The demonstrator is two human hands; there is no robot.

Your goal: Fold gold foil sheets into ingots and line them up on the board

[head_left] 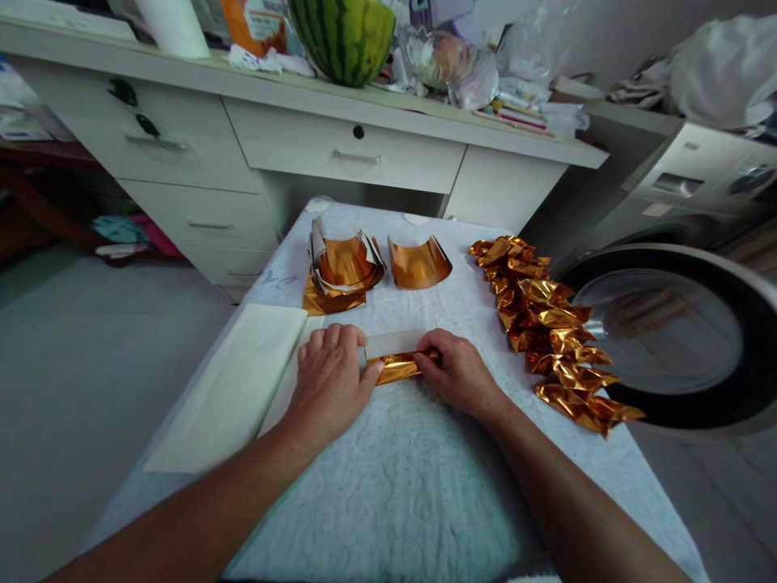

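The left hand (331, 372) and right hand (458, 372) hold the ends of a foil strip (397, 369) over the tabletop (388, 486). Curved sheets (418, 265) sit toward its far edge, folded foil (549, 317) along its right.

The foil strip (397, 369) looks glossy, the cloth (376, 502) matt.

Hands, one pair: left hand (331, 376) and right hand (458, 376), both ungloved, with rounded knuckles. Wrists, two: unadorned, narrower than the arms behind them. Forearms, one pair: left forearm (224, 510) and right forearm (564, 494), both bare, smooth in outline, broadening toward the lower edge of view. Clothing, apparent: one narrow dark strip (316, 580) with a small pale patch (534, 579) toward its right; fabric and cut were too little shown to tell.
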